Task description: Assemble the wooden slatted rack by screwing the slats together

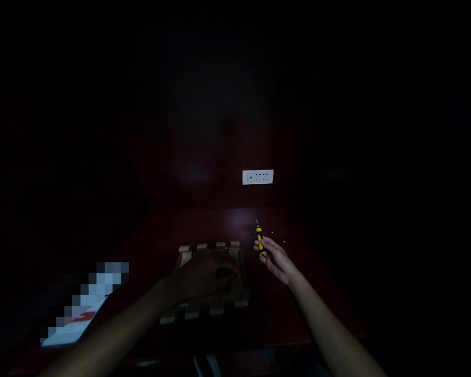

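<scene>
And there was the slatted wooden frame (240, 288) on the dark table (204, 225), the left hand (206, 269) across it, fingers curled, their grip impossible to tell! Beside it, the right hand's (277, 259) fingers held a yellow-and-black screwdriver (259, 241), tip pointing away; beyond, a white socket panel (258, 177).

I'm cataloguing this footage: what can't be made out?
All in the head view:
Pale wooden slatted piece: middle hidden by the left hand.
Yellow-and-black screwdriver: tip shape too small.
Tiny white specks: too small to identify.
White flat object: upper part hidden by pixel blocks.
</scene>
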A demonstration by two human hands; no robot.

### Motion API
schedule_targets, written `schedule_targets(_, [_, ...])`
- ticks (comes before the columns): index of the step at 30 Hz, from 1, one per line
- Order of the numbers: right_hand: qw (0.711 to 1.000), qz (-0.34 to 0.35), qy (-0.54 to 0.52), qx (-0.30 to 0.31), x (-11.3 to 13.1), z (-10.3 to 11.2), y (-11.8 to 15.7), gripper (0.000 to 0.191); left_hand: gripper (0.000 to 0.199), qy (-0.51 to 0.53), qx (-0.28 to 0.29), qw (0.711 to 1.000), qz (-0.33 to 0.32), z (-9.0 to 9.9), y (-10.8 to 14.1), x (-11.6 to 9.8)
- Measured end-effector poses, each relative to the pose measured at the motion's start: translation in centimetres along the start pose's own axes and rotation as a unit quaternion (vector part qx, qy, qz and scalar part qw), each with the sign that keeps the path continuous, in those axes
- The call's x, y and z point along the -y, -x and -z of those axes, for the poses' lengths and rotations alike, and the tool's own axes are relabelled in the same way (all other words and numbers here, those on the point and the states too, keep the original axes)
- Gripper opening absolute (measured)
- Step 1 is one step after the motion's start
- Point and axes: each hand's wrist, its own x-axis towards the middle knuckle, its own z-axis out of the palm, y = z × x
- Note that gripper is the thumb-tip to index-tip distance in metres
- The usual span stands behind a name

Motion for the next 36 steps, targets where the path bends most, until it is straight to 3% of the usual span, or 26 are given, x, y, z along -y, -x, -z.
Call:
schedule_targets(8, [1.0,-0.003,0.009,-0.002,0.1,-0.1,0.0,0.017,0.023,-0.024,-0.034,0.999,-0.003,-0.9,0.7,0.2])
schedule_targets(17, [1.0,0.005,0.013,-0.002,0.1,-0.2,0.3,0.017,0.022,-0.094,-0.079,0.991,-0.05,-1.9,1.5,-1.6])
schedule_targets(23, [1.0,0.006,0.02,-0.003,0.1,-0.1,0.3,0.017,0.022,-0.114,-0.129,0.985,-0.007,-3.1,2.3,-2.4])
schedule_targets(30, [1.0,0.014,0.026,-0.003,-0.1,0.0,0.3,0.019,0.024,-0.145,-0.123,0.982,0.015,-3.2,2.6,-2.8])
schedule_targets(36, [1.0,0.015,0.027,-0.002,0.0,-0.1,0.5,0.022,0.025,-0.135,-0.157,0.978,0.031,-3.9,2.9,-2.8])
